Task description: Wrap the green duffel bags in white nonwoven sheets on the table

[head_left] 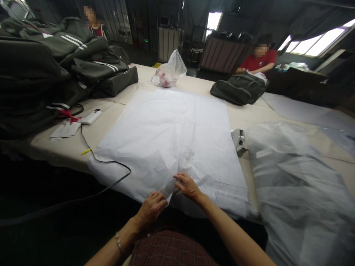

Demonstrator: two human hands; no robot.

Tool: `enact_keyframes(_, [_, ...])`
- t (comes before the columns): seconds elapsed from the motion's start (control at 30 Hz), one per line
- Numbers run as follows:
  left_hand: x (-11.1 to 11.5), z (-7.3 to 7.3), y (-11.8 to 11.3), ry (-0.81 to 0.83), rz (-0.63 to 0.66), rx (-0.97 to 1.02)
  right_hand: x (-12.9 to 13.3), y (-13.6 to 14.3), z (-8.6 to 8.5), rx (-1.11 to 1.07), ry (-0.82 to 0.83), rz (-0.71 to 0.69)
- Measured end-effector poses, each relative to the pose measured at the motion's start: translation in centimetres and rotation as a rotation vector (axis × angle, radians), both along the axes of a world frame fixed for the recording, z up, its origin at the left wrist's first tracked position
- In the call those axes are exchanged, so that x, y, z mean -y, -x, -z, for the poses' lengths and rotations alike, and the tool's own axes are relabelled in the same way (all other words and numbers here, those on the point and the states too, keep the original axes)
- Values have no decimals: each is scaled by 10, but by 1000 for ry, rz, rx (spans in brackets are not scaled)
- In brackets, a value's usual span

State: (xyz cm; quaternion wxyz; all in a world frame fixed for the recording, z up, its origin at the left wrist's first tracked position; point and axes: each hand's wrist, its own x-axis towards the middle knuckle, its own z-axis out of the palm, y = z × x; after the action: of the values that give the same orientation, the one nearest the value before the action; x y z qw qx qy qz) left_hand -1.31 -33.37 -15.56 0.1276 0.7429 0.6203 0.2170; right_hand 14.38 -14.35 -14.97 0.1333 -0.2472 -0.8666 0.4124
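A large stack of thin, whitish plastic sheeting (166, 129) lies flat on the table, its near edge hanging over the front. My left hand (153, 207) is closed on a lifted fold of the plastic at that edge. Just right of it and slightly farther in, my right hand (189, 187) pinches the same sheet with bent fingers. Between the two hands the plastic is drawn up and creased. Whether it is a single sheet or a bag's mouth, I cannot tell. A black cord (111, 162) lies across the left part of the sheeting.
Dark bags with white stripes (91, 66) are heaped on the left, near white tags (66, 129). A clear bag (169, 72) stands at the back. Right are a tape dispenser (239, 142) and a plastic-wrapped bundle (299, 184). A person in red (259, 61) handles a dark bag (238, 88).
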Motion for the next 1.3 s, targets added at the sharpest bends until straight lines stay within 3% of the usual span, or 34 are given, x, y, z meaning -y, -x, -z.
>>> enact_keyframes(0.13, [-1, 5, -3, 84, 74, 8, 1, 2, 11, 15, -61, 8])
enact_keyframes(0.27, [-8, -7, 4, 72, 130, 78, -2, 6, 21, -9, -13, 81])
enact_keyframes(0.33, [-19, -19, 13, -36, 54, 110, -4, 9, 23, -10, 16, 107])
enact_keyframes(0.47, [-60, -37, 35, -202, -218, 46, -4, 10, 21, -6, 30, 118])
enact_keyframes(0.53, [-82, -38, 43, -130, -291, -41, -4, 10, 18, -3, 21, 121])
enact_keyframes(0.63, [-102, -30, 47, 92, -270, -163, -3, 10, 17, 15, 14, 144])
enact_keyframes(0.8, [-103, -18, 44, 186, -239, -211, -4, 15, 14, 31, 38, 217])
enact_keyframes(0.97, [-105, -22, 44, 227, -220, -284, -17, -4, 1, -62, 143, 320])
enact_keyframes(1.13, [-123, -26, 45, 190, -155, -263, -42, -42, -18, -102, -31, 507])
enact_keyframes(1.2, [-129, -25, 45, 200, -130, -249, -56, -36, -30, -93, -158, 506])
enact_keyframes(1.3, [-133, -21, 45, 227, -99, -243, -87, 14, -52, -36, -314, 397])
